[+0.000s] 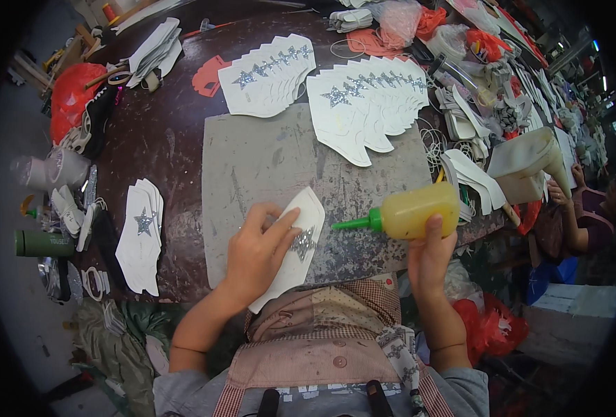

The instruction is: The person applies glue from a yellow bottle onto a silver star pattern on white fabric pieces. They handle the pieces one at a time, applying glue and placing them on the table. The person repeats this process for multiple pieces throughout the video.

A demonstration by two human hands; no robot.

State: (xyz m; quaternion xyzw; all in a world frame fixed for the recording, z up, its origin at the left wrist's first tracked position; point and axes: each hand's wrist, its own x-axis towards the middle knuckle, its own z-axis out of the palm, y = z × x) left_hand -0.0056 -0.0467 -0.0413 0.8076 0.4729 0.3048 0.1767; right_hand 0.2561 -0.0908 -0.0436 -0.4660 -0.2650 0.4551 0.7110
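My left hand (254, 251) grips a white shoe-upper piece (310, 206) with a silver glitter star, its fingers bent over the top face. The piece lies slanted at the near part of the grey board (252, 167), and its lower end reaches past the board's near edge. My right hand (430, 257) is closed round a squeeze bottle (419, 210) of yellowish liquid, likely glue. The bottle is tipped on its side, its green nozzle (353, 224) pointing left at the piece but apart from it. My left thumb is hidden.
Fanned white star pieces lie in two rows, one (266, 76) far middle and another (363, 97) to its right. A smaller stack (141, 236) sits left. A green flask (40, 243) stands at the left edge. Bags and a large container (527, 163) crowd the right, near another person's hand (561, 191).
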